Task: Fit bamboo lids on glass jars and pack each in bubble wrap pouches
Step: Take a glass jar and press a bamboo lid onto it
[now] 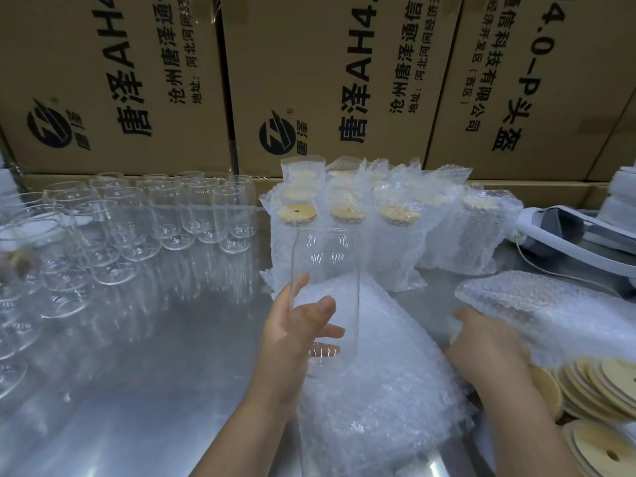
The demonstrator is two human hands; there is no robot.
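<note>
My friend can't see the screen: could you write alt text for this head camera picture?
A person's left hand holds an empty, lidless glass jar upright above bubble wrap pouches; the right hand rests near stacked bamboo lids. Bare jars stand left, wrapped jars behind.

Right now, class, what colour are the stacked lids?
Pale tan, the lids shown best in the head view.

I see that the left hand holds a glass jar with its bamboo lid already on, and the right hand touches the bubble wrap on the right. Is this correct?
Not quite. The head view shows the jar in the left hand has no lid; its mouth is open. The right hand does touch the bubble wrap on the right.
</note>
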